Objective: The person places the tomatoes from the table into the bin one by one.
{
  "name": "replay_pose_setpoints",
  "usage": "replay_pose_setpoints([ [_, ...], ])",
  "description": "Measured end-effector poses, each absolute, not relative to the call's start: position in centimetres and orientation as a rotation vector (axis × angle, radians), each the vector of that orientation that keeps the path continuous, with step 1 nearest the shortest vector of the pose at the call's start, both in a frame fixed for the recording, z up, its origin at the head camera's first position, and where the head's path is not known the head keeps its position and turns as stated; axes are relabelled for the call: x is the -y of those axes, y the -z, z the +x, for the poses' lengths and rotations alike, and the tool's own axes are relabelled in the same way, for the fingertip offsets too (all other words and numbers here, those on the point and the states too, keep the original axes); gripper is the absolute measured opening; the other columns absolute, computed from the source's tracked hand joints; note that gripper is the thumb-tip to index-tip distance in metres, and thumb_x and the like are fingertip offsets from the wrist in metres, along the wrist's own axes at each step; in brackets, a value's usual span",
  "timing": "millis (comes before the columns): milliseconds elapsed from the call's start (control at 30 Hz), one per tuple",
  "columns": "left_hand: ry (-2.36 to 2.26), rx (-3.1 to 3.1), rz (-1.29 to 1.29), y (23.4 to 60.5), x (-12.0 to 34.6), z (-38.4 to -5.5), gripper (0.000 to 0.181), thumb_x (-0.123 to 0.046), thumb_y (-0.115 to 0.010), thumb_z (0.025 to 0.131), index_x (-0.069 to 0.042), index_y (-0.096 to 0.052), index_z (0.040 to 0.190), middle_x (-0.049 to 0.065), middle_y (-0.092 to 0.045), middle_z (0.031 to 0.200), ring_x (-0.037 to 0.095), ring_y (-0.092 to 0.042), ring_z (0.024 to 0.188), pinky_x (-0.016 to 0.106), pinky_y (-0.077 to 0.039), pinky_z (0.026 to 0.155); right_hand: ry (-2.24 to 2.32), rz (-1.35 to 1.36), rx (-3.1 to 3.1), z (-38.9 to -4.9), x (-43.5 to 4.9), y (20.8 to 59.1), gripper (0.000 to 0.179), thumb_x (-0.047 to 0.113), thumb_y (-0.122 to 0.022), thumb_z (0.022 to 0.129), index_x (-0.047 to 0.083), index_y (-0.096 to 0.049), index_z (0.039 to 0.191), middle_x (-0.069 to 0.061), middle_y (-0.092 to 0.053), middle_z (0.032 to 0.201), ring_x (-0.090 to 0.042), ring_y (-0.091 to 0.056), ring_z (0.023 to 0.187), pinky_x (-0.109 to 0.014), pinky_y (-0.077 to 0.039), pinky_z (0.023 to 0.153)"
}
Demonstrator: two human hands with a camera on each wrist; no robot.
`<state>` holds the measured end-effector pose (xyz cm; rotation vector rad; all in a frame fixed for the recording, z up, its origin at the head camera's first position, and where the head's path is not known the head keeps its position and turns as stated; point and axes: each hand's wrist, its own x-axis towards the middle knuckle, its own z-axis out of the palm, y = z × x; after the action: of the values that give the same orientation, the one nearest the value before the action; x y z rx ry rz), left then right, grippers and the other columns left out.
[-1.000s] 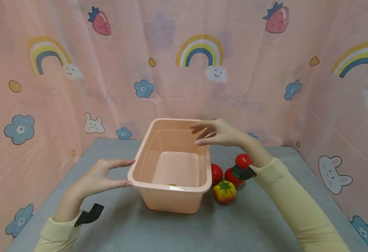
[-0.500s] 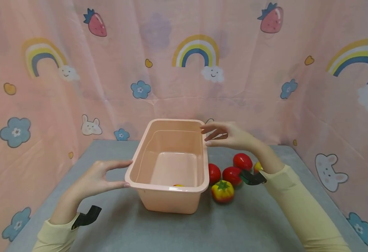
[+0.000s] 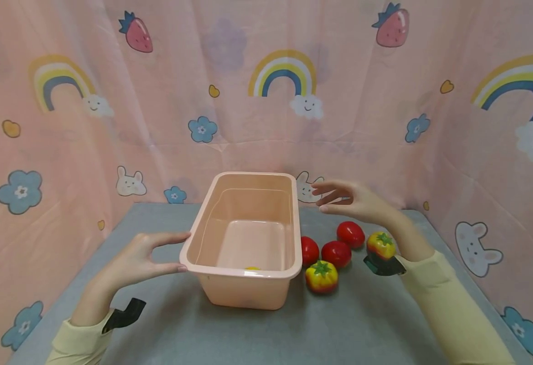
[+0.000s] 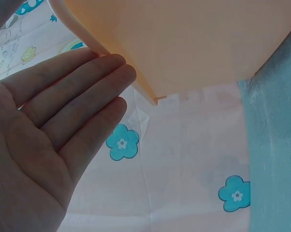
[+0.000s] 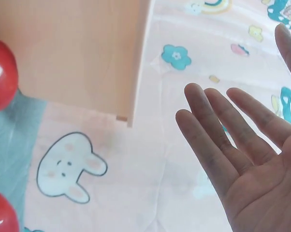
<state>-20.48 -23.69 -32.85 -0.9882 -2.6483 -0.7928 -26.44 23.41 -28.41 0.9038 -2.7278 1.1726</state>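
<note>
A peach plastic basin (image 3: 248, 291) stands on the grey table, with a bit of something yellow (image 3: 252, 268) showing inside behind its near rim. My left hand (image 3: 134, 258) touches the basin's left rim with its fingertips, fingers straight, as the left wrist view also shows. To the right of the basin my right hand (image 3: 355, 202) hovers with nothing in it, fingers loosely extended and apart from the rim. Below it lie red tomatoes (image 3: 337, 253) and two yellow-red fruits with green star-shaped tops, one nearer fruit (image 3: 322, 277) and one farther fruit (image 3: 381, 245) by the wrist.
The grey tabletop (image 3: 266, 334) extends around the basin. A pink curtain (image 3: 166, 126) printed with rainbows, flowers and rabbits hangs behind the table and along its sides. Black wrist straps (image 3: 127, 314) sit at the cuffs.
My right hand has moved from over the basin's far right corner outward to the right, uncovering the farther yellow-red fruit. The left hand stays at the rim.
</note>
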Motion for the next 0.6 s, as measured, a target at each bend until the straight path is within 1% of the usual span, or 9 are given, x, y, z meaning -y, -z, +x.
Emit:
replay_pose_setpoints([
  [67,0.795,2.643,-0.994,32.9,23.7,-20.5,0.059,-0.040,-0.078,0.076,-0.018,-0.062,0.127,-0.004,-0.067,0.120,0.015,-0.063,0.111,0.039,-0.053,0.090,-1.167,0.892,2.732,-26.3,-23.9,28.7,0.056,0.029,-0.073,0.083,0.017,-0.052,0.134,-0.009,-0.059,0.130,-0.025,-0.065,0.108,-0.037,-0.058,0.080],
  [200,0.790,2.639,-0.997,32.9,23.7,-20.5,0.058,-0.040,-0.078,0.076,-0.018,-0.062,0.127,-0.005,-0.066,0.120,0.014,-0.063,0.111,0.038,-0.053,0.090,-1.163,0.852,2.746,-26.1,-24.8,29.2,0.057,0.029,-0.072,0.083,0.017,-0.051,0.135,-0.009,-0.059,0.130,-0.025,-0.065,0.108,-0.036,-0.058,0.078],
  [333,0.779,2.639,-1.001,32.9,23.7,-20.5,0.059,-0.041,-0.078,0.076,-0.018,-0.061,0.127,-0.005,-0.066,0.120,0.014,-0.063,0.111,0.035,-0.052,0.091,-1.156,0.809,2.761,-25.9,-25.7,29.5,0.057,0.029,-0.071,0.085,0.017,-0.049,0.136,-0.010,-0.059,0.130,-0.026,-0.064,0.108,-0.040,-0.057,0.082],
  [500,0.788,2.627,-1.008,32.9,23.7,-20.5,0.059,-0.039,-0.079,0.076,-0.016,-0.062,0.127,-0.003,-0.067,0.120,0.015,-0.063,0.110,0.035,-0.053,0.090,-1.152,0.771,2.779,-25.5,-26.9,29.8,0.054,0.026,-0.067,0.088,0.015,-0.048,0.138,-0.011,-0.059,0.130,-0.028,-0.063,0.110,-0.045,-0.055,0.087],
  [600,0.794,2.626,-1.001,32.9,23.7,-20.5,0.059,-0.038,-0.079,0.075,-0.017,-0.062,0.127,-0.004,-0.067,0.120,0.015,-0.064,0.110,0.036,-0.053,0.090,-1.161,0.747,2.786,-25.3,-27.5,30.0,0.053,0.026,-0.066,0.089,0.014,-0.048,0.138,-0.013,-0.058,0.130,-0.029,-0.062,0.111,-0.045,-0.055,0.086],
])
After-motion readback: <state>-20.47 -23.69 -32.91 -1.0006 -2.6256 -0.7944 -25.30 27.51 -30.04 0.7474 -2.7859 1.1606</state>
